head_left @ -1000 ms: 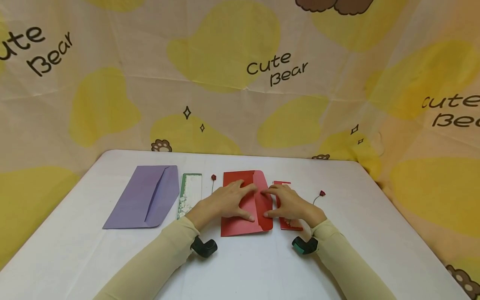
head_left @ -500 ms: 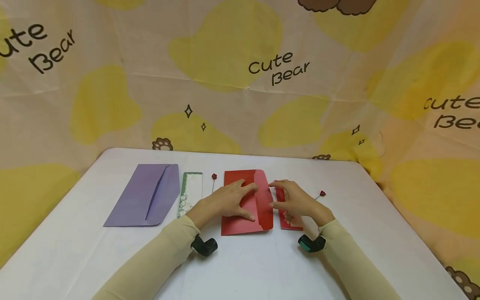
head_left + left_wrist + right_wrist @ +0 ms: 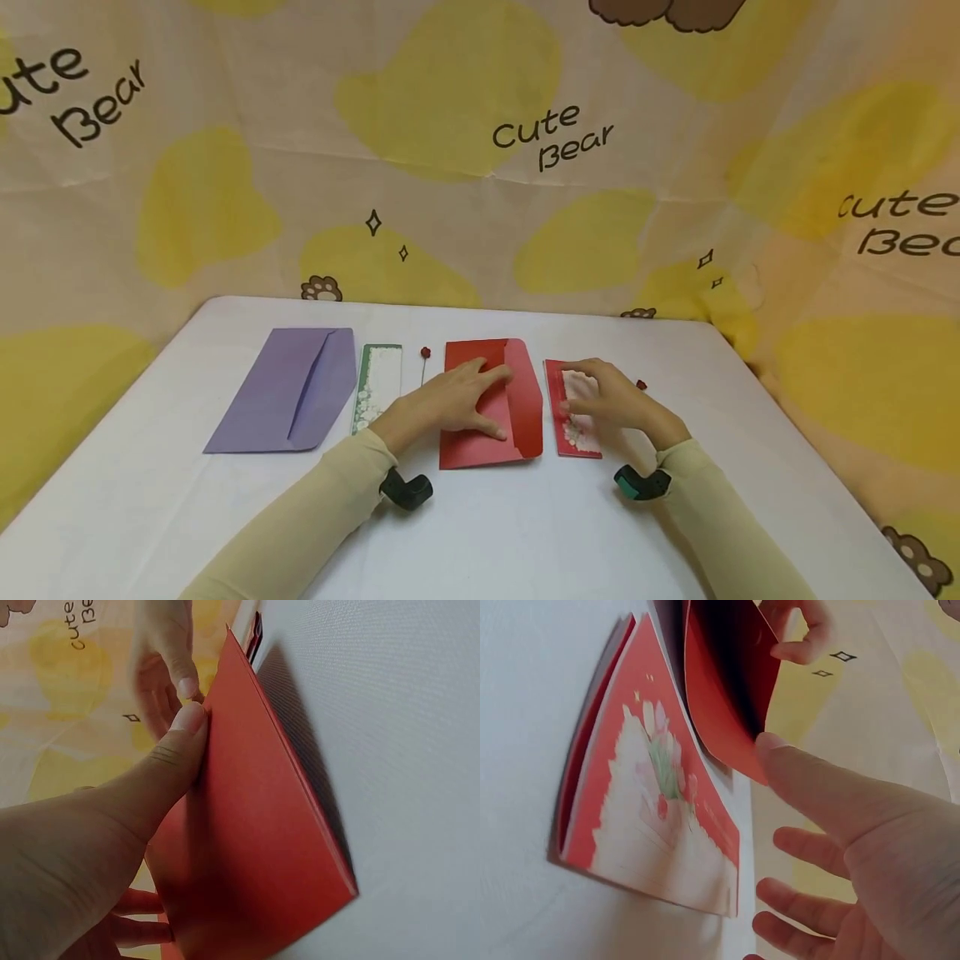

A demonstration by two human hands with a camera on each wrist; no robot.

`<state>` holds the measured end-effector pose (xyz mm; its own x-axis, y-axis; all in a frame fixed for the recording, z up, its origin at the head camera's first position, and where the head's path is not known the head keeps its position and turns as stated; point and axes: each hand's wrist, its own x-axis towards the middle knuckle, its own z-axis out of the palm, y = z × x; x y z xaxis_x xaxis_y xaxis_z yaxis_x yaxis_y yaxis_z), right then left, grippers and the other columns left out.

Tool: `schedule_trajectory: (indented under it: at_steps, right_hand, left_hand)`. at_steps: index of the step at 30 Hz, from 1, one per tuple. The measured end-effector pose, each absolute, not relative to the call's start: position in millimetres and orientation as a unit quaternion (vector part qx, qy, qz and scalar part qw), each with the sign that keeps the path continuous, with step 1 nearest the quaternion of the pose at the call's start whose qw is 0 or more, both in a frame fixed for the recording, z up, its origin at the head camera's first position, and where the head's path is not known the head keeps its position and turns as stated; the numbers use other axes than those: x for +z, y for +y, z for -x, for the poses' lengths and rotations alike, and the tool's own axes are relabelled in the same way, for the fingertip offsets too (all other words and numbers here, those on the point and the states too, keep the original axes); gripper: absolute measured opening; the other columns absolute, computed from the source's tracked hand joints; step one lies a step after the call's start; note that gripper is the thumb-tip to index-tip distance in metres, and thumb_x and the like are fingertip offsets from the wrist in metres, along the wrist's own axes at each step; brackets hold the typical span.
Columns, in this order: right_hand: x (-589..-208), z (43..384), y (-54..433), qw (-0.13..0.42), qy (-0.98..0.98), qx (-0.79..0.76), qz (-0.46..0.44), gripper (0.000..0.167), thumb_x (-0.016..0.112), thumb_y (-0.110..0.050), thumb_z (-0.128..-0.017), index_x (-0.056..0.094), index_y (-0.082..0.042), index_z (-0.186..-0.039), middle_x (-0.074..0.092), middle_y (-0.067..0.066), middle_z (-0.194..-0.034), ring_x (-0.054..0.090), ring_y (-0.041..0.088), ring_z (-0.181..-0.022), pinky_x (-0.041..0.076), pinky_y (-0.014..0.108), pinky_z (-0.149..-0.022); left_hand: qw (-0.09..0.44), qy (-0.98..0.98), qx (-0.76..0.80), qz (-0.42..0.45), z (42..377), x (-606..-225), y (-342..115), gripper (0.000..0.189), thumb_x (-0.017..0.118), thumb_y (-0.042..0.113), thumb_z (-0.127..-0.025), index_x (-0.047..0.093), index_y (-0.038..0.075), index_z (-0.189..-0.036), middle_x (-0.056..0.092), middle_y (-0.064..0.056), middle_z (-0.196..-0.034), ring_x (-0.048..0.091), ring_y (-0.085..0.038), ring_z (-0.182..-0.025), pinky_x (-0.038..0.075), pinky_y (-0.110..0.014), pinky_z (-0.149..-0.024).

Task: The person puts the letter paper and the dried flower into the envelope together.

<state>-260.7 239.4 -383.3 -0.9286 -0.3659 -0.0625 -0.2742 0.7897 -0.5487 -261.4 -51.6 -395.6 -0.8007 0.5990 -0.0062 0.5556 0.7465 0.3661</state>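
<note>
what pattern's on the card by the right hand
The card has pinkish flowers on a pale panel, edged red; clearest in the right wrist view.

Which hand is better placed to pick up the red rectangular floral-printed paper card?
Right, probably: the right hand is over that card, while the left hand rests on the red paper envelope.

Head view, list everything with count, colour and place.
Purple envelope: one, purple, left
Green-edged card: one, white, beside purple envelope
Red envelope: one, red, centre
Red card: one, red and white, right of red envelope
Flowers: two, red, one either side of red envelope
Table: one, white, below
Backdrop: one, cream and yellow, behind
Sleeves: two, pale yellow, foreground
Wrist devices: two, black, by sleeves
Left hand: one, on red envelope
Right hand: one, over red card
</note>
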Motion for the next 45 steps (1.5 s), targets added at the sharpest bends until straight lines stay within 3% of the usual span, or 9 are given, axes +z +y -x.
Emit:
schedule_trajectory:
  at_steps: [12,25,32,39,45]
  right_hand:
    - [-381.6,256.0,245.6,0.143,0.955,-0.225,0.13,0.078,0.086,-0.033,-0.079,0.052,-0.011,-0.146,0.055,0.023,-0.13,0.05,0.038,-0.12,0.055,0.054,-0.095]
    - [-377.0,250.5,248.8,0.136,0.95,-0.248,0.133,0.082,0.086,-0.035,-0.078,0.049,-0.015,-0.148,0.053,0.02,-0.131,0.048,0.036,-0.121,0.056,0.052,-0.093]
    - [-381.2,242.6,251.3,0.144,0.95,-0.235,0.148,0.094,0.089,-0.038,-0.075,0.041,-0.016,-0.153,0.052,0.016,-0.126,0.048,0.032,-0.115,0.057,0.05,-0.09]
    - [-383.4,243.3,250.5,0.153,0.956,-0.207,0.144,0.096,0.091,-0.039,-0.07,0.046,-0.017,-0.151,0.051,0.016,-0.133,0.047,0.032,-0.122,0.055,0.056,-0.095]
    - [-384.3,237.1,247.9,0.165,0.958,-0.179,0.148,0.098,0.093,-0.039,-0.067,0.048,-0.013,-0.151,0.05,0.016,-0.134,0.047,0.03,-0.121,0.054,0.057,-0.096]
  left_hand:
    - [0.071,0.932,0.18,-0.306,257.8,-397.4,-50.2,0.085,0.079,0.061,-0.077,0.042,0.031,-0.148,0.041,-0.018,-0.155,0.043,-0.036,-0.142,0.047,-0.058,-0.109]
    - [0.064,0.933,0.183,-0.304,253.4,-393.6,-51.5,0.086,0.08,0.061,-0.077,0.043,0.029,-0.148,0.043,-0.017,-0.152,0.045,-0.034,-0.139,0.049,-0.054,-0.107]
    - [0.06,0.933,0.182,-0.306,256.0,-392.8,-50.5,0.084,0.08,0.06,-0.076,0.044,0.03,-0.146,0.048,-0.015,-0.146,0.05,-0.031,-0.133,0.052,-0.052,-0.104]
    - [0.069,0.935,0.182,-0.296,256.5,-391.6,-51.1,0.089,0.079,0.062,-0.077,0.041,0.031,-0.15,0.038,-0.018,-0.158,0.039,-0.037,-0.146,0.045,-0.058,-0.111]
    - [0.076,0.935,0.185,-0.292,254.8,-394.3,-49.7,0.09,0.079,0.062,-0.077,0.04,0.029,-0.151,0.036,-0.019,-0.159,0.037,-0.037,-0.148,0.043,-0.058,-0.113]
